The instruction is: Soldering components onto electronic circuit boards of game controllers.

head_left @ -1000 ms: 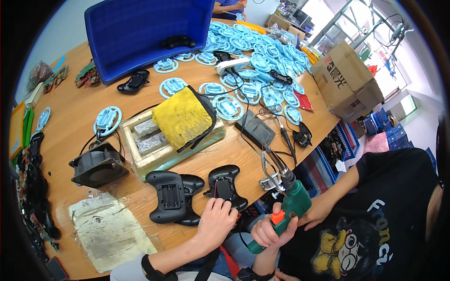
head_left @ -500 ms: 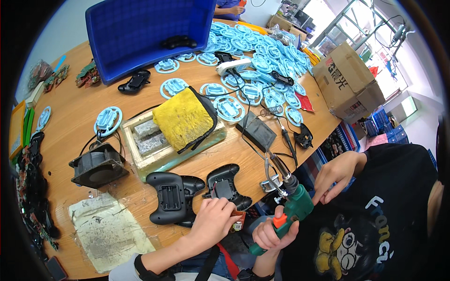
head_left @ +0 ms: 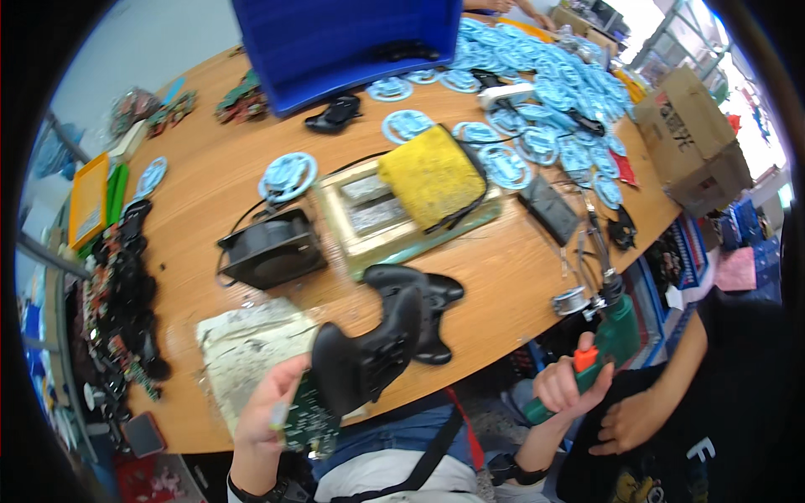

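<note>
My left hand [head_left: 272, 402] pinches a green circuit board [head_left: 312, 426] by its edge. Close beside the board, a black game controller [head_left: 369, 352] is raised above the table; whether my fingers also touch it is hidden. Behind that, another black game controller [head_left: 434, 314] lies on the wooden table. In my right hand [head_left: 570, 390] is a green soldering gun [head_left: 619, 331] with an orange trigger, its metal tip end pointing away from me. A small metal clamp-like part or solder reel [head_left: 570, 300] sits by its front, at the table edge.
A yellow cloth [head_left: 432, 178] covers part of a wooden-framed block [head_left: 369, 250]. Left of it stand a black fan [head_left: 275, 247] and a stained paper sheet [head_left: 243, 348]. A blue bin [head_left: 352, 50], blue wheel-shaped parts [head_left: 537, 67] and a cardboard box [head_left: 692, 138] stand farther back. Another person's hand [head_left: 633, 423] is at right.
The view has swung left. My left hand has moved left, bringing the board and a controller up off the table. My right hand still grips the soldering gun; the other person's hand has dropped lower.
</note>
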Demonstrator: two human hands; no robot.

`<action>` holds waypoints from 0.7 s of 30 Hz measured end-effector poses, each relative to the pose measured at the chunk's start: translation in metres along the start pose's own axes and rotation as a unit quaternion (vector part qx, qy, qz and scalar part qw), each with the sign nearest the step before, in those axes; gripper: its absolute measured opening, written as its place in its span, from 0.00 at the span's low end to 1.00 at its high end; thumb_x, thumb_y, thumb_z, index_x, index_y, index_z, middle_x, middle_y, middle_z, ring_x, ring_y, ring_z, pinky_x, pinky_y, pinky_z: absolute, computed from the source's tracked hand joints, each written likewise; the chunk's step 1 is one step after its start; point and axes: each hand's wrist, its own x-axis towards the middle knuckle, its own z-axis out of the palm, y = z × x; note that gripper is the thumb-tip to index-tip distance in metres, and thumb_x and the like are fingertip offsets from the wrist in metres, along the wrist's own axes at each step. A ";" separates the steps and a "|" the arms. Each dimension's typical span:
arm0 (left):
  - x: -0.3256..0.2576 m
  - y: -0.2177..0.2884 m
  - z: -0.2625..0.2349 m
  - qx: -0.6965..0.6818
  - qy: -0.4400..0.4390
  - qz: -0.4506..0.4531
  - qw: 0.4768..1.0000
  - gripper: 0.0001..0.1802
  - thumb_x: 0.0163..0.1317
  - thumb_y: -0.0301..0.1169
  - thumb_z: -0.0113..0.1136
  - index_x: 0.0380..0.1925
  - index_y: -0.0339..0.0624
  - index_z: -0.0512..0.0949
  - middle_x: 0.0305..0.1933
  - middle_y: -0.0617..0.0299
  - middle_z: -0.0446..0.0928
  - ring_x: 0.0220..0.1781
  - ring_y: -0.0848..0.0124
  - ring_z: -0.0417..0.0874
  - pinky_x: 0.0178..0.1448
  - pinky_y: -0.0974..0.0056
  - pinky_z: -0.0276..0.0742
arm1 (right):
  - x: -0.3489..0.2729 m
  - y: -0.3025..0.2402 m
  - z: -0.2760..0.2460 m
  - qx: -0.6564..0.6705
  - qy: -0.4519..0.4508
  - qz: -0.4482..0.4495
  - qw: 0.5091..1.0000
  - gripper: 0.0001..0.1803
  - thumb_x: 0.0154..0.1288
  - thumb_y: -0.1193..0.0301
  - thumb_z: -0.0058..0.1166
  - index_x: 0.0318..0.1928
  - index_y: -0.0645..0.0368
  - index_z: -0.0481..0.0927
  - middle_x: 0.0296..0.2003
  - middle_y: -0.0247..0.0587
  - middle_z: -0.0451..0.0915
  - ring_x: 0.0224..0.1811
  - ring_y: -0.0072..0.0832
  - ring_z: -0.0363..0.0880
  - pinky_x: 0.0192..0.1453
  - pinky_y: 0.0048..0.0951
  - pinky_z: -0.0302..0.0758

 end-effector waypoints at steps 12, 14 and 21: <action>-0.266 -0.031 -0.176 0.354 0.174 -0.123 0.910 0.05 0.54 0.21 0.59 0.31 0.30 0.76 0.32 0.59 0.74 0.36 0.74 0.76 0.41 0.70 0.71 | 0.002 0.056 0.031 -0.037 0.038 0.113 0.992 0.27 0.69 0.51 0.38 0.57 0.59 0.57 0.12 0.31 0.62 0.08 0.18 0.57 0.15 0.21 0.59; -0.264 -0.062 -0.221 0.369 0.176 -0.146 0.901 0.11 0.59 0.31 0.61 0.34 0.31 0.77 0.32 0.60 0.79 0.31 0.78 0.78 0.36 0.73 0.74 | -0.004 0.061 0.041 -0.059 0.083 0.098 0.990 0.27 0.69 0.51 0.37 0.57 0.59 0.57 0.12 0.31 0.61 0.08 0.18 0.57 0.15 0.21 0.58; -0.264 -0.156 -0.376 0.447 0.254 -0.222 0.829 0.18 0.55 0.37 0.65 0.37 0.32 0.78 0.27 0.58 0.81 0.28 0.72 0.81 0.36 0.70 0.75 | -0.010 0.057 0.054 -0.062 0.081 0.092 0.991 0.26 0.71 0.54 0.34 0.60 0.58 0.57 0.14 0.30 0.61 0.11 0.17 0.57 0.18 0.20 0.60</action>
